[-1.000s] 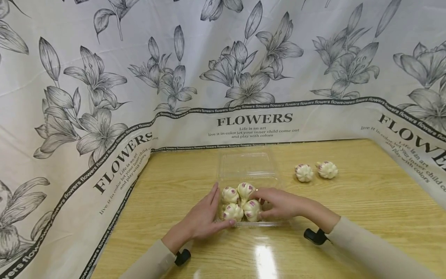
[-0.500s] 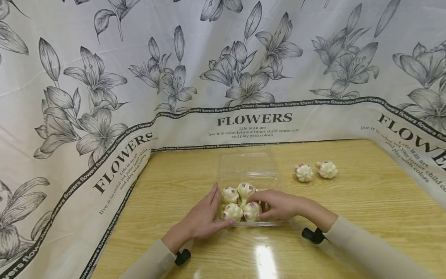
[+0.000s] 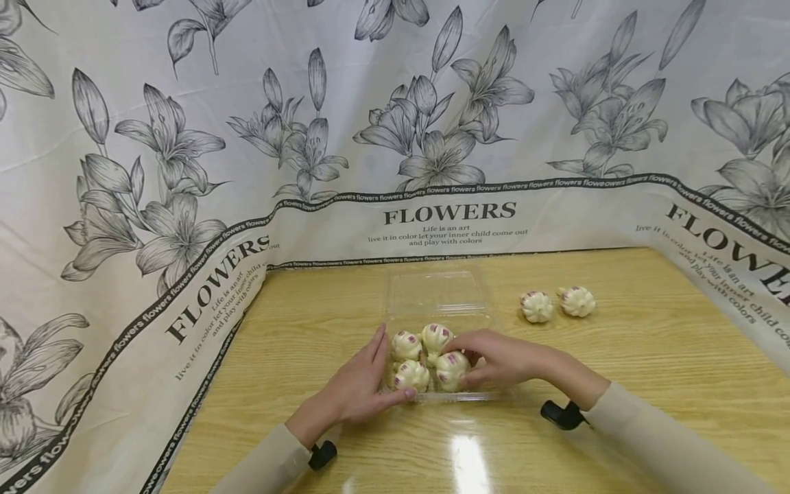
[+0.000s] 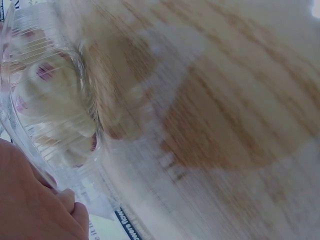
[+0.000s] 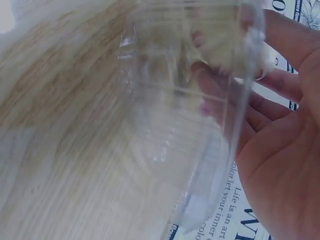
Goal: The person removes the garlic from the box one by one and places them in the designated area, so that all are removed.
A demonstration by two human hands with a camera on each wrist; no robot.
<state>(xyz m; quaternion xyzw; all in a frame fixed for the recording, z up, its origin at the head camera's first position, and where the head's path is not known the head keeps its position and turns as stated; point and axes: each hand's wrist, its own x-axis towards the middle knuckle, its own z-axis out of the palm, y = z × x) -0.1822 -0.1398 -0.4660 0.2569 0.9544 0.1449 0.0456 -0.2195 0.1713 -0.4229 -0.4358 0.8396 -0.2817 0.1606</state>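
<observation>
A clear plastic clamshell box point(image 3: 459, 396) stands with its lid raised at the back and several white garlic bulbs with purple patches inside. My left hand point(image 3: 354, 384) holds the box's front left corner, thumb at the front rim and fingers along the left side. In the left wrist view, fingers point(image 4: 65, 200) bend at the box's edge. My right hand point(image 3: 500, 358) reaches in from the right and grips the front right garlic bulb point(image 3: 452, 371) between thumb and fingers. Through the clear wall, the right wrist view shows right fingers point(image 5: 215, 87) inside the box; its garlic is blurred.
Two more garlic bulbs, one nearer point(image 3: 536, 307) and one farther right point(image 3: 577, 301), lie behind the right hand on the wooden table point(image 3: 296, 315). A white flower-printed cloth point(image 3: 450, 226) hangs around the table's back and sides.
The right hand has shifted slightly right, and the front right garlic bulb has moved a little right and up with it. The left hand keeps its place on the box.
</observation>
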